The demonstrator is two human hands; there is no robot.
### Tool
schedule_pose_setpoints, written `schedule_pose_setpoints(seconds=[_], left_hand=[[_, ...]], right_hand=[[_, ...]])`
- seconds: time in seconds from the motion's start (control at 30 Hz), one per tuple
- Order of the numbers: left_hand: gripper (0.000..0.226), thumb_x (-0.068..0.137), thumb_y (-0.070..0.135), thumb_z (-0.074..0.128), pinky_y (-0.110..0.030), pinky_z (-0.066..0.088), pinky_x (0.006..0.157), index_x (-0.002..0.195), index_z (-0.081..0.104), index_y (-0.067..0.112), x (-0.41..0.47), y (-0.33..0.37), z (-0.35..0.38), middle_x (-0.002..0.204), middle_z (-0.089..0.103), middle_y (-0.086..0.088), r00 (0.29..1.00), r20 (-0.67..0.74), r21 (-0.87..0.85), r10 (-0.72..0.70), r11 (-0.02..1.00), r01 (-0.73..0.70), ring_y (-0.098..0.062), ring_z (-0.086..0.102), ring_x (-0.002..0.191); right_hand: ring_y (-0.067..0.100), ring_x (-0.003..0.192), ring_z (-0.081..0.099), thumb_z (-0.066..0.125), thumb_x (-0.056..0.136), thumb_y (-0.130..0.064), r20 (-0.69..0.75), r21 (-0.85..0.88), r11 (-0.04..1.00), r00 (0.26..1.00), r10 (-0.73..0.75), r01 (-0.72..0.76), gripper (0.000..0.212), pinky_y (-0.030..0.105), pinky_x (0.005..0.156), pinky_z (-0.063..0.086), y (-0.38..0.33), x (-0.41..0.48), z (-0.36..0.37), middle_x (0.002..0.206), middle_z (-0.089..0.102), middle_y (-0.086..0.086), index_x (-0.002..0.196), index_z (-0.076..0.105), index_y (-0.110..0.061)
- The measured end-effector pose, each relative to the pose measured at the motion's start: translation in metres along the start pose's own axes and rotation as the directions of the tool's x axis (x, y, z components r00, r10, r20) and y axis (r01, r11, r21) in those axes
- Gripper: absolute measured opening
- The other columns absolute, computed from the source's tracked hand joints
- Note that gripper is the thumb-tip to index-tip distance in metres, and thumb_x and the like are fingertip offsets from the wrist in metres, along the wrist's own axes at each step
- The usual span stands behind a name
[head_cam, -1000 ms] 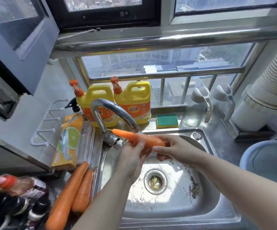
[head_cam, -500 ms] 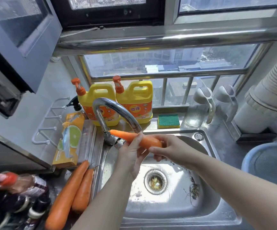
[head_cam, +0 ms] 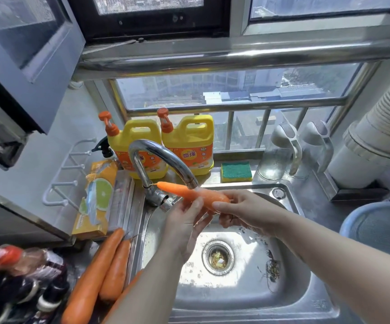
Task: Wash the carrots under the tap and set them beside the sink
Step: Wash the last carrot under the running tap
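At the lower left of the frame, two loose carrots [head_cam: 95,272] lie side by side on the counter, just beside the left rim of the sink [head_cam: 294,291]. What looks like a third is mostly hidden behind the left forearm. Further right, near frame centre, the held carrot [head_cam: 180,191] lies almost level right under the nozzle of the tap [head_cam: 161,150], above the basin, with its thin tip toward the upper left and its thick end to the right. It looks stiff and fairly light, but its wet, smooth skin is probably slippery. Because of the taper, a hard squeeze near the tip could shoot it out, so the middle and the thick end seem the safer holds. The left hand [head_cam: 184,225] rises from below, fingers curled close together around the carrot's middle. The right hand [head_cam: 247,211] reaches in from the right, thumb and fingertips pinching the thick end, the remaining fingers loosely bent beneath.
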State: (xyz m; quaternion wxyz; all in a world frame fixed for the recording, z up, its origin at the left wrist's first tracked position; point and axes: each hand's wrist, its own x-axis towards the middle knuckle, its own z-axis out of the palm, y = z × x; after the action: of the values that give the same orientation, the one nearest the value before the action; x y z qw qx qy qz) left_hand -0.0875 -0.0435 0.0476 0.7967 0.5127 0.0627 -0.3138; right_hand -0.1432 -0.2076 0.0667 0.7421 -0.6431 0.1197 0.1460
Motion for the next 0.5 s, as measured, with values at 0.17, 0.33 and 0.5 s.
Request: schedule_pose_setpoints(seconds=[0.17, 0.33, 0.5], left_hand=[[0.019, 0.098, 0.017, 0.06, -0.041, 0.056, 0.087, 0.114, 0.067, 0.011, 0.003, -0.001, 0.003, 0.095, 0.076, -0.007, 0.999, -0.037, -0.041, -0.011, 0.999, 0.01, -0.022, 0.072, 0.09], [0.031, 0.102, 0.037, 0.054, -0.045, 0.056, 0.087, 0.106, 0.07, 0.01, 0.007, 0.004, 0.006, 0.088, 0.078, -0.007, 0.987, -0.152, -0.077, -0.047, 0.996, 0.035, -0.023, 0.072, 0.084], [0.041, 0.101, 0.044, 0.049, -0.047, 0.058, 0.085, 0.111, 0.067, 0.009, 0.008, 0.007, 0.005, 0.097, 0.078, -0.011, 0.976, -0.193, -0.13, -0.104, 0.988, 0.08, -0.025, 0.072, 0.091]], right_hand=[[0.015, 0.065, 0.058, 0.066, 0.095, -0.012, -0.025, -0.069, 0.996, 0.998, -0.05, 0.048, 0.033, 0.028, 0.068, 0.052, -0.002, 0.001, 0.004, 0.083, 0.063, 0.009, 0.124, 0.061, 0.002], [0.016, 0.068, 0.062, 0.07, 0.093, -0.009, -0.049, -0.218, 0.97, 0.992, -0.117, 0.104, 0.035, 0.03, 0.069, 0.054, 0.002, 0.003, 0.011, 0.085, 0.066, 0.009, 0.127, 0.063, -0.01], [0.013, 0.071, 0.065, 0.074, 0.089, -0.006, -0.093, -0.297, 0.948, 0.985, -0.146, 0.113, 0.042, 0.032, 0.074, 0.057, 0.004, 0.005, 0.013, 0.089, 0.069, 0.004, 0.128, 0.064, -0.017]])
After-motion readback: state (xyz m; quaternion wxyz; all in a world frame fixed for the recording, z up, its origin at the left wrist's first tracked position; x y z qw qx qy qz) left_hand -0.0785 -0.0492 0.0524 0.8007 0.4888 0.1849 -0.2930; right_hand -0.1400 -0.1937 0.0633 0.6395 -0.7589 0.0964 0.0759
